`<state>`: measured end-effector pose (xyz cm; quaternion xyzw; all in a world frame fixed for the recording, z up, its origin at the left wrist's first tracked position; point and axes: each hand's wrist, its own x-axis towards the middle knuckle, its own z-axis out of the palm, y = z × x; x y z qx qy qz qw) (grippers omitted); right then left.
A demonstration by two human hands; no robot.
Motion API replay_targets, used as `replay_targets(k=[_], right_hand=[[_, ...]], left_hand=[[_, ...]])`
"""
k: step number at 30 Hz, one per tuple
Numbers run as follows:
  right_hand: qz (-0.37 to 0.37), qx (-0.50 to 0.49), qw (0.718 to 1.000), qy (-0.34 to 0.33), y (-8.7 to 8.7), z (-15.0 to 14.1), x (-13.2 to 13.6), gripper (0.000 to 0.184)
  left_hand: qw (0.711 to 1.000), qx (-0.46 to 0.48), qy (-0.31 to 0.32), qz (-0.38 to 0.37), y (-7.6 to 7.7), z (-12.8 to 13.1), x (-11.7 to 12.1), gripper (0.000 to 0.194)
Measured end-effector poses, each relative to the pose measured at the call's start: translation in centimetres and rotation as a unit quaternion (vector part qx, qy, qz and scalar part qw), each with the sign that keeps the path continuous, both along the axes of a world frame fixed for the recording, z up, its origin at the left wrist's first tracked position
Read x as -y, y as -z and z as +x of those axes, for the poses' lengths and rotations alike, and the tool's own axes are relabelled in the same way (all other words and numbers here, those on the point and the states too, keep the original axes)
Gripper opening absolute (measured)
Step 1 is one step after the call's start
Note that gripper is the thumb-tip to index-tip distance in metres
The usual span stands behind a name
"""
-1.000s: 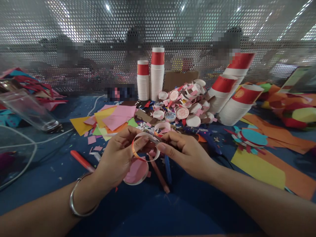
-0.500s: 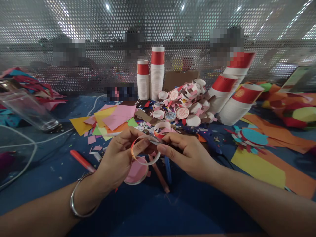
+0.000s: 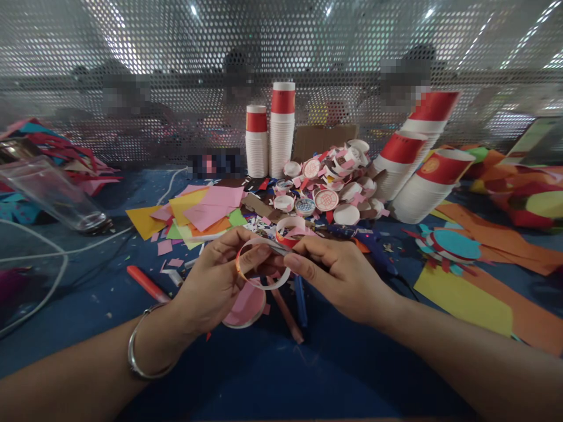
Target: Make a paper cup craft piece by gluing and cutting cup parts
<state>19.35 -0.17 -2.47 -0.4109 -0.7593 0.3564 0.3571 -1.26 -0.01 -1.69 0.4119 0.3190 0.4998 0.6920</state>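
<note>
My left hand (image 3: 215, 281) pinches a thin white paper ring (image 3: 264, 284) with an orange-red inner edge, held up over the blue table (image 3: 264, 375). My right hand (image 3: 338, 272) grips the same ring from the right, thumb and fingers pressed together on its top edge. A silver bangle (image 3: 134, 351) circles my left wrist. Just under the ring lies a round disc with a pink face (image 3: 246, 305). A brown pencil (image 3: 285, 313) and a blue pen (image 3: 300, 299) lie below my hands.
Stacks of red-and-white paper cups (image 3: 281, 132) stand at the back, more lean at right (image 3: 422, 176). Cut cup bottoms (image 3: 325, 187) pile in the middle. Coloured paper sheets (image 3: 202, 214), a red marker (image 3: 147, 284), a lying glass (image 3: 53, 193), orange and yellow paper (image 3: 484, 293). A perforated metal screen (image 3: 176, 58) with people behind.
Both hands keep hold of the ring and have shifted slightly to the right and down; the ring has turned a little between the fingers.
</note>
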Motion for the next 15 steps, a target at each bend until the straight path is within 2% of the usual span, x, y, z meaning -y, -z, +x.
replay_targets(k=[10,15], right_hand=[[0.018,0.014,1.0,0.012,0.0,0.1,-0.18,0.044],[0.009,0.012,1.0,0.003,-0.08,0.1,-0.14,0.044]], left_hand=[[1.0,0.004,0.009,0.023,-0.33,-0.1,-0.35,0.017],[0.999,-0.008,0.03,0.009,-0.4,-0.3,-0.63,0.018]])
